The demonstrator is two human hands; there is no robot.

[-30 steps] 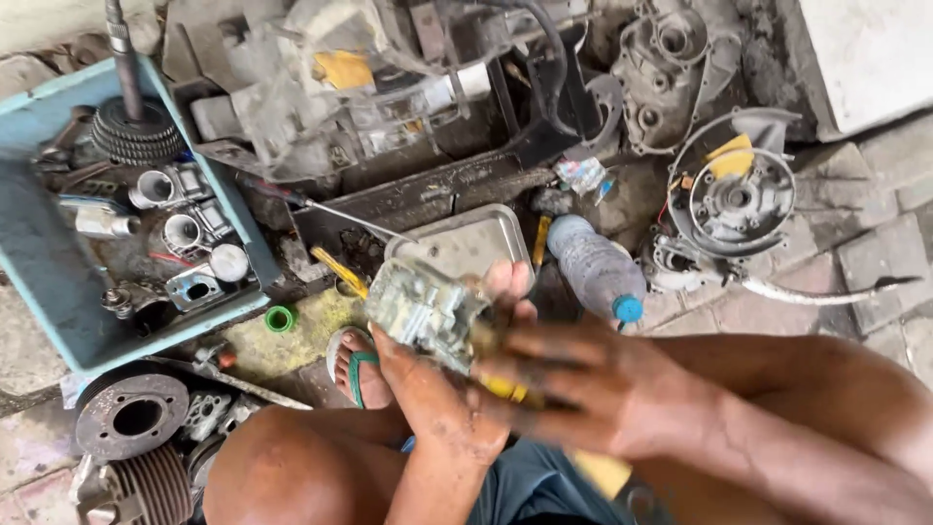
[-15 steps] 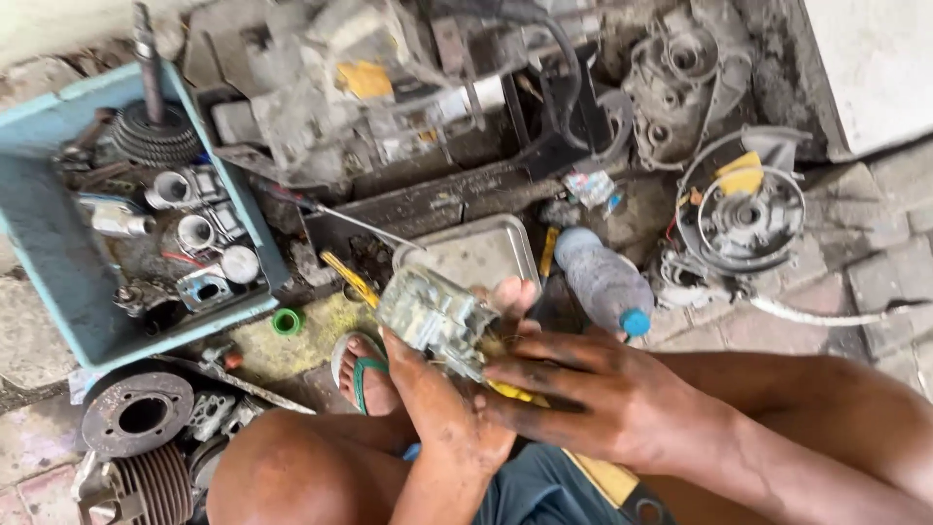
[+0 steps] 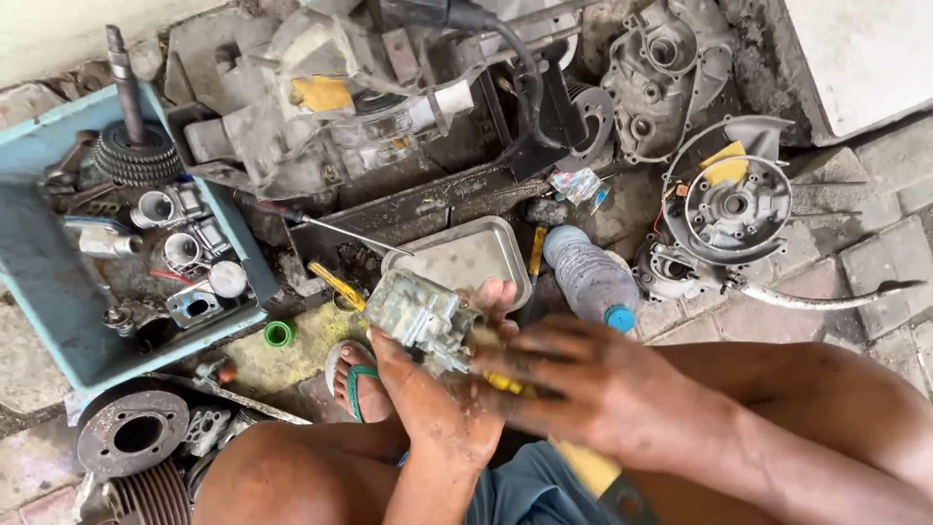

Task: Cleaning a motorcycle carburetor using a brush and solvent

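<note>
My left hand (image 3: 432,408), smeared with grease, is clamped from below around a small grey cast-metal carburettor body (image 3: 420,316), fingers wrapped behind it so it sits tilted just above my knees. My right hand (image 3: 593,389) lies across from the other side, its fingers closed on a yellow-handled tool (image 3: 501,381) whose tip I cannot see, pressed against the carburettor's lower end. Just behind the carburettor a shallow rectangular steel tray (image 3: 466,255) rests on the dirty ground, and beside it a clear plastic bottle with a blue cap (image 3: 588,277) lies on its side. To my left stands a pale blue plastic crate (image 3: 39,292) full of oily engine parts, with a small green ring (image 3: 280,333) near its corner. My foot in a green-strapped sandal (image 3: 355,374) shows below the carburettor.
</note>
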